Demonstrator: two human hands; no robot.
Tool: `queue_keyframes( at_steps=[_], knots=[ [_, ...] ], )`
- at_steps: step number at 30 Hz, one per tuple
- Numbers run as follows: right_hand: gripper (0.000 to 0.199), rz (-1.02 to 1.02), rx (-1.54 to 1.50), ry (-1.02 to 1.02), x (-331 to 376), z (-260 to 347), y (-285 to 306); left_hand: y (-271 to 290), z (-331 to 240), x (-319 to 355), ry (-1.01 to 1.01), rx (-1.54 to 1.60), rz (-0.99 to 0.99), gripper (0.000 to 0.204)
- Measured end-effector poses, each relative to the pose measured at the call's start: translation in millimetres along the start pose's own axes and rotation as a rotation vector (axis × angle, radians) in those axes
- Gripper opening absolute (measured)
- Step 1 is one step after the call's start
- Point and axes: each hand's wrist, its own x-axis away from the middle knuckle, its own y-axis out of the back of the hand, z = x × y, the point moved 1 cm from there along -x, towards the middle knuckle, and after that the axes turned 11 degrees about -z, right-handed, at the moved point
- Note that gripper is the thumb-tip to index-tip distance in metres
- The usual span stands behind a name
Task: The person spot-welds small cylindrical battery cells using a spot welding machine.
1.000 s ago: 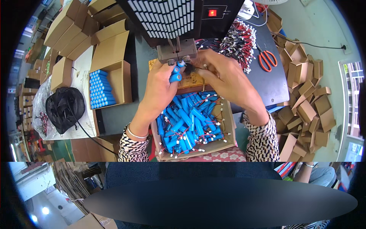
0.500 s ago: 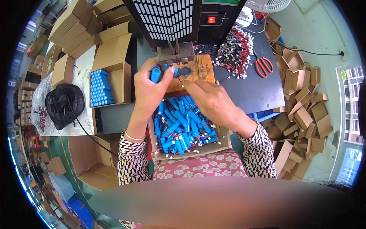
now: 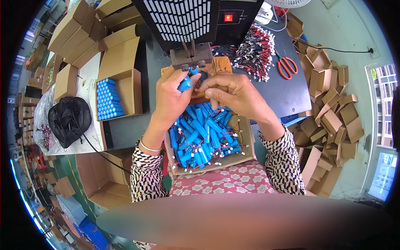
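My left fingers: closed round blue cell, below machine head. My right fingers: pinching wire. Nearer me: carton, wired cells inside.

Cannot see the tops of a black machine and white fan, cut off by the upper edge. Cannot see all of a blue cylinder, partly hidden by the left hand. Cannot make out anything between the fingertips of the right hand. Cannot read tiny marks, or see past a blurred oval.
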Motion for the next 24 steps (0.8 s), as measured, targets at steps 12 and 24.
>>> queue_keyframes(
  at_steps=[12,24],
  knots=[
    [0.011,-0.226,0.123,0.134,-22,-7,-5,-1,1,8,-0.023,-0.030,-0.019,0.028],
    [0.017,-0.287,0.081,0.221,-36,-17,-14,3,-1,4,-0.048,0.008,-0.012,0.029]
  ],
)
